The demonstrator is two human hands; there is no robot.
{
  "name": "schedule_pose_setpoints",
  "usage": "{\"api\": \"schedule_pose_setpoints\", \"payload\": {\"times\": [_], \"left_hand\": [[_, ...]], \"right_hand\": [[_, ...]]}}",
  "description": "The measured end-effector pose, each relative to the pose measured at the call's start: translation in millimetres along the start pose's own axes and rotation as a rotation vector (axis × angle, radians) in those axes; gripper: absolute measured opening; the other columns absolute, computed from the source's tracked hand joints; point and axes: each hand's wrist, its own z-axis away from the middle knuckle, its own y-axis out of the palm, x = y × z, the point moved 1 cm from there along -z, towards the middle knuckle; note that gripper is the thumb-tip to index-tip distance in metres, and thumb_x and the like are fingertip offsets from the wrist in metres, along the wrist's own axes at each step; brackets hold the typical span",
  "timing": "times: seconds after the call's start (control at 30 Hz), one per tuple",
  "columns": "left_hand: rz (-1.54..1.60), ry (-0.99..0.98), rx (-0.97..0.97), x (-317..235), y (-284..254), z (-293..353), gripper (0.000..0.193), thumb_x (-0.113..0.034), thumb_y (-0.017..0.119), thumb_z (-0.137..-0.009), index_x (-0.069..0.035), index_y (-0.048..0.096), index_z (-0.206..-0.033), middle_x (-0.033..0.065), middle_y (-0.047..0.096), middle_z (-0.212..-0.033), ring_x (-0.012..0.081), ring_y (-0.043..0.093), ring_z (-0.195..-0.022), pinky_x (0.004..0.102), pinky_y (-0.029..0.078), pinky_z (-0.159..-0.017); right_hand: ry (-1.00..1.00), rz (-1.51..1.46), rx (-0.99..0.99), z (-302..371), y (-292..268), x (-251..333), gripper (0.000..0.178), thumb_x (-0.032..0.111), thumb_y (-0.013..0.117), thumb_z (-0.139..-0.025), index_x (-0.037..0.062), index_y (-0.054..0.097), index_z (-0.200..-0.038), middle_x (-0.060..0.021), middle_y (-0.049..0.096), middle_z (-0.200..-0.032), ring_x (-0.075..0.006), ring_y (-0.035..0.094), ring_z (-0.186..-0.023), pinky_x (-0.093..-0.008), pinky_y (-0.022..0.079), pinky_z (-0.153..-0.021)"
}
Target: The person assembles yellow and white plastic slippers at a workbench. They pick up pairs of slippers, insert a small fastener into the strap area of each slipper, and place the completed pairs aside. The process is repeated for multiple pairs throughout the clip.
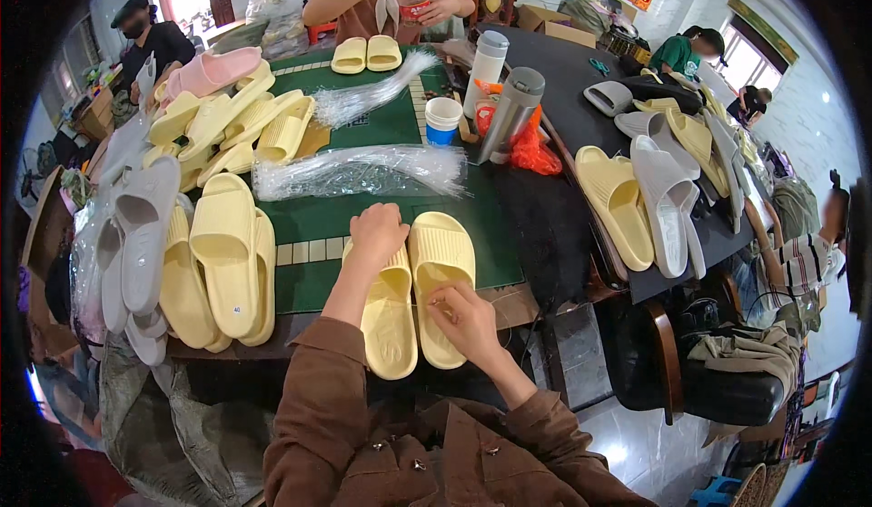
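A pair of yellow slippers lies side by side in front of me, toes pointing away. My left hand (380,234) is closed over the toe end of the left slipper (391,330), hiding much of its ribbed strap. Over the right slipper (443,251), just behind its strap, my right hand (459,321) has thumb and fingertips pinched together. Anything between those fingertips is too small to make out. Just beyond the pair, a bundle of clear plastic bags (363,173) stretches across the green table mat (313,221).
Yellow and grey slippers (227,243) pile up at the left. A paper cup (442,123) and steel flask (514,112) stand beyond, near a red plastic bag (536,151). More slippers (613,203) cover the dark table at right. Across the table, a person's hands hold a jar (414,7).
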Motion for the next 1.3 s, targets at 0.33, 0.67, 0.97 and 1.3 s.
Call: {"api": "schedule_pose_setpoints", "payload": {"times": [0.33, 0.67, 0.97, 1.3], "left_hand": [[0.636, 0.079, -0.272, 11.6, 10.8, -1.7, 0.01, -0.01, 0.06, -0.088, 0.0, 0.061, -0.091, 0.0155, 0.066, -0.085, 0.0298, 0.065, -0.078, 0.0376, 0.049, -0.069], [0.753, 0.099, -0.411, 2.2, 12.8, 12.0, 0.006, -0.004, 0.057, -0.09, 0.002, 0.058, -0.091, 0.0075, 0.061, -0.076, 0.0128, 0.055, -0.07, 0.0287, 0.046, -0.066], [0.635, 0.034, -0.5, 4.9, 21.0, 15.9, 0.01, -0.01, 0.059, -0.09, -0.001, 0.058, -0.088, 0.0131, 0.061, -0.072, 0.0268, 0.059, -0.064, 0.0379, 0.046, -0.061], [0.603, 0.069, -0.395, 0.7, 22.1, 16.2, 0.012, -0.011, 0.059, -0.089, 0.0, 0.059, -0.085, 0.0143, 0.064, -0.075, 0.0301, 0.063, -0.068, 0.0397, 0.046, -0.063]], "right_hand": [[-0.044, -0.152, -0.103, -16.0, -10.2, 8.1, 0.019, 0.005, 0.07, -0.081, 0.0052, 0.066, -0.1, -0.0062, 0.063, -0.091, -0.0149, 0.048, -0.058, -0.0269, 0.039, -0.053], [-0.001, -0.02, -0.152, -134.9, 12.8, -13.2, 0.015, 0.014, 0.062, -0.089, 0.0033, 0.065, -0.099, -0.0143, 0.066, -0.093, -0.0347, 0.065, -0.086, -0.0424, 0.05, -0.073], [0.249, -0.42, 0.013, -142.7, 40.0, -46.5, 0.019, 0.017, 0.059, -0.09, -0.0023, 0.062, -0.092, -0.0175, 0.067, -0.08, -0.029, 0.066, -0.071, -0.037, 0.05, -0.067], [0.175, -0.283, -0.073, -134.6, 53.3, -56.3, 0.018, 0.014, 0.06, -0.091, -0.0027, 0.06, -0.098, -0.0131, 0.066, -0.08, -0.0185, 0.064, -0.072, -0.0317, 0.05, -0.068]]}}
